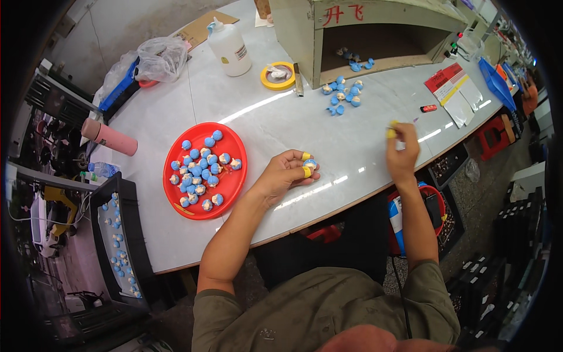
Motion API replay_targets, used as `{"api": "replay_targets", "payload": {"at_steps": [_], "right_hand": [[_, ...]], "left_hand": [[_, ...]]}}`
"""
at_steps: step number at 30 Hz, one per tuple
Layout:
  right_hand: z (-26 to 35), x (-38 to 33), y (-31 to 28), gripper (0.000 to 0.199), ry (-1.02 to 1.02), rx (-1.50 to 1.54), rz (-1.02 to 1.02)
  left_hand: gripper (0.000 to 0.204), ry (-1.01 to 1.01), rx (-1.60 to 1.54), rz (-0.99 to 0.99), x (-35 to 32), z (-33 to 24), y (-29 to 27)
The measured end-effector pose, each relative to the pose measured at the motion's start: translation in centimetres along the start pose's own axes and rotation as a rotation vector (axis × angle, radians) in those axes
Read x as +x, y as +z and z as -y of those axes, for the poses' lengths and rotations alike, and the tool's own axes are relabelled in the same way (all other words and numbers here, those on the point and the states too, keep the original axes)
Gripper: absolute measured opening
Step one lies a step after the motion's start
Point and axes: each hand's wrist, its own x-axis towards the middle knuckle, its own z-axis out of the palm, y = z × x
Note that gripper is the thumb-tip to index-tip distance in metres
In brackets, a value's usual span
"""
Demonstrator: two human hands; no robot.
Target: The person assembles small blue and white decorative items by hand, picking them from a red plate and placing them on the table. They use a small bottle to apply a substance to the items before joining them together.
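Observation:
My left hand (287,175), with yellow covers on thumb and fingertip, pinches a small blue-and-cream piece (310,165) above the tabletop. Off to the right, my right hand (403,149) is raised over the table, its yellow-covered fingers drawn together. Whatever they may hold is too small to make out. Left of my left hand lies a round red tray (242,186) with many small blue-and-cream pieces (204,173) in it. A loose group of similar pieces (341,92) is spread on the table beyond my hands.
At the back stand a white squeeze bottle (230,51), a yellow tape roll (278,77) and an open-fronted grey cabinet (297,35). A pink flask (109,137) lies at the left, near a black crate (125,220) of blue pieces. Red-and-white papers (453,91) lie right.

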Motion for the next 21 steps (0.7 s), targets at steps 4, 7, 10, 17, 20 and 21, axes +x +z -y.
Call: {"api": "replay_targets", "payload": {"at_steps": [4, 7, 10, 17, 20, 21], "right_hand": [[0.6, 2.6, 5.0, 0.027, -0.064, -0.023, 0.218], [-0.8, 4.3, 7.8, 0.03, 0.036, -0.169, 0.282], [-1.5, 5.3, 8.8, 0.032, 0.112, -0.276, 0.358], [-1.6, 4.1, 7.5, 0.032, 0.207, -0.076, 0.45], [-1.0, 3.0, 6.8, 0.032, 0.146, -0.132, 0.44], [-1.0, 3.0, 6.6, 0.031, 0.122, -0.165, 0.426]], "left_hand": [[0.03, 0.005, 0.042, -0.009, -0.2, -0.3, 0.1], [0.031, 0.006, 0.024, -0.031, -0.2, -0.2, 0.0], [0.033, 0.02, 0.01, -0.034, -0.2, -0.1, 0.0], [0.034, 0.072, -0.042, -0.097, 0.0, 0.3, -0.1], [0.036, 0.071, -0.046, -0.095, 0.0, 0.4, 0.0], [0.037, 0.071, -0.045, -0.093, 0.0, 0.4, 0.0]]}}
